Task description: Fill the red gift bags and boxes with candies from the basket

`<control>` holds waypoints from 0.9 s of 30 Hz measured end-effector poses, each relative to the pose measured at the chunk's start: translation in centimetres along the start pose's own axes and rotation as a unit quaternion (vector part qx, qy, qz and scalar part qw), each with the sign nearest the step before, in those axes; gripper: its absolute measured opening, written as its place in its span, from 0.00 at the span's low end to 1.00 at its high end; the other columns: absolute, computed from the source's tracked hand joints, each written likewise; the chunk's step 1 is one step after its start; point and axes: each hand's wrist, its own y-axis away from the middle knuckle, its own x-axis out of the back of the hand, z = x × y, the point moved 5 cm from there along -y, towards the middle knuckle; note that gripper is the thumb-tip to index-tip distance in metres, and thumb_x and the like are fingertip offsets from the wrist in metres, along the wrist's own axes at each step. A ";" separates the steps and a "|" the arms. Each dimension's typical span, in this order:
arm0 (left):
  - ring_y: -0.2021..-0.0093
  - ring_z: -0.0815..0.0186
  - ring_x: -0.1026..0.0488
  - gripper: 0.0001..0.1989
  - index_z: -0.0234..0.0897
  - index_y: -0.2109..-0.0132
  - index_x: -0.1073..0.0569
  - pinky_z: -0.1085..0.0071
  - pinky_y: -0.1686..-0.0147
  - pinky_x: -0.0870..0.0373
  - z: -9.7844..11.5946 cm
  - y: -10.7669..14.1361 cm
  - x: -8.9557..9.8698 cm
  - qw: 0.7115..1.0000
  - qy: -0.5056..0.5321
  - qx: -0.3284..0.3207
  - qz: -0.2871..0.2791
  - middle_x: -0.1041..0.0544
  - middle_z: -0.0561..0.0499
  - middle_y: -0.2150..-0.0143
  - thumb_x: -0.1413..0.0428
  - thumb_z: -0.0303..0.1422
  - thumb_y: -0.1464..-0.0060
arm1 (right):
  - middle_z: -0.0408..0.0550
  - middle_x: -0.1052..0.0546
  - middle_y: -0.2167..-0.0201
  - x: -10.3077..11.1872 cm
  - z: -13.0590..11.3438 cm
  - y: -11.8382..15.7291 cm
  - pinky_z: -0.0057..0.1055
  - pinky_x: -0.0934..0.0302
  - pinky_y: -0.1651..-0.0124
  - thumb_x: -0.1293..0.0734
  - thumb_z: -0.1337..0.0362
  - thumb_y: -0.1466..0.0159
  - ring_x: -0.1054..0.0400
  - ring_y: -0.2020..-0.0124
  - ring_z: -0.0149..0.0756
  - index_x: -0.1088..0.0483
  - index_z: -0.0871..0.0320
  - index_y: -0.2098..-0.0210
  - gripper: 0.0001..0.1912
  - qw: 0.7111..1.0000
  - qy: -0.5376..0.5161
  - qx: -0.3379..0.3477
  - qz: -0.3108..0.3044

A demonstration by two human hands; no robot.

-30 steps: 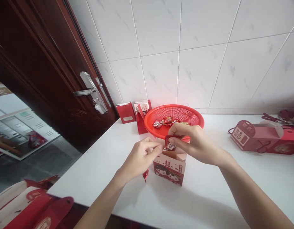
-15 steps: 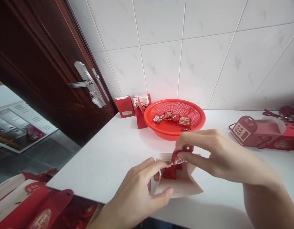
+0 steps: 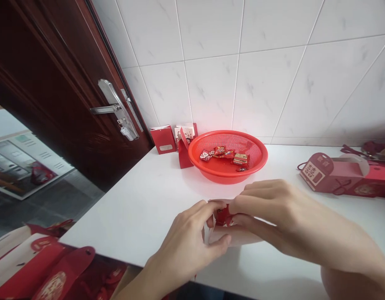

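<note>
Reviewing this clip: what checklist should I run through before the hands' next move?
1. Left hand steadying the box: ok, fingers and thumb at its edge.
2. Box mouth open: ok, red packets show inside.
3. Right hand clear of the box: not ok, its fingertips are at the mouth.
4. Right hand empty: cannot tell, its grasp is partly hidden.
5. Basket stocked: ok, several wrapped pieces lie in it.
6. Box full: cannot tell, the hands block the view.

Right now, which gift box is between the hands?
The open gift box in front of the red plastic basket, with red packets inside; it alone has the left hand and right hand at its opening.
</note>
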 end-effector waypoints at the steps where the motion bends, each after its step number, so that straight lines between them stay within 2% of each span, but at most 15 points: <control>1: 0.77 0.71 0.38 0.21 0.47 0.44 0.25 0.72 0.72 0.35 0.0 -0.1 0.0 1.000 0.000 0.001 0.001 0.28 0.58 0.65 0.39 0.31 0.46 | 0.42 0.26 0.73 -0.4 -0.1 -0.1 0.30 0.49 0.71 0.37 0.76 0.30 0.38 0.75 0.29 0.30 0.57 0.65 0.09 1.000 0.013 -0.002 -0.017; 6: 0.76 0.72 0.36 0.21 0.49 0.47 0.24 0.73 0.72 0.35 0.0 -0.3 0.0 1.000 0.016 0.010 -0.010 0.28 0.59 0.65 0.39 0.28 0.47 | 0.39 0.25 0.73 -1.8 0.2 -0.3 0.32 0.52 0.69 0.33 0.82 0.38 0.40 0.76 0.30 0.31 0.56 0.67 0.14 0.995 0.055 -0.045 -0.069; 13: 0.78 0.73 0.38 0.24 0.52 0.43 0.24 0.73 0.73 0.34 0.3 -0.9 0.2 0.999 0.029 0.014 -0.019 0.28 0.59 0.64 0.38 0.29 0.46 | 0.43 0.26 0.76 -1.9 1.3 0.2 0.33 0.47 0.67 0.36 0.80 0.37 0.38 0.77 0.33 0.32 0.57 0.74 0.14 0.985 0.126 -0.093 -0.073; 16: 0.76 0.72 0.36 0.26 0.53 0.41 0.25 0.74 0.72 0.33 0.4 -1.1 0.1 1.000 0.027 0.005 -0.009 0.28 0.59 0.65 0.37 0.30 0.46 | 0.44 0.25 0.76 -2.0 1.5 0.3 0.33 0.43 0.63 0.37 0.81 0.38 0.34 0.75 0.35 0.31 0.57 0.75 0.15 0.983 0.138 -0.096 -0.077; 21: 0.72 0.69 0.31 0.25 0.51 0.40 0.25 0.75 0.71 0.31 0.4 -1.0 0.2 1.000 0.028 -0.002 -0.005 0.27 0.57 0.66 0.37 0.31 0.45 | 0.45 0.23 0.73 -1.9 1.6 0.5 0.33 0.39 0.61 0.37 0.80 0.37 0.30 0.71 0.37 0.27 0.56 0.71 0.14 0.986 0.128 -0.086 -0.063; 27: 0.67 0.68 0.28 0.26 0.51 0.39 0.26 0.75 0.69 0.28 0.2 -0.8 0.1 0.999 0.038 -0.005 -0.026 0.23 0.55 0.58 0.38 0.30 0.45 | 0.46 0.22 0.73 -0.9 1.4 0.8 0.30 0.39 0.66 0.37 0.76 0.32 0.30 0.73 0.33 0.25 0.57 0.68 0.13 0.994 0.068 -0.059 -0.055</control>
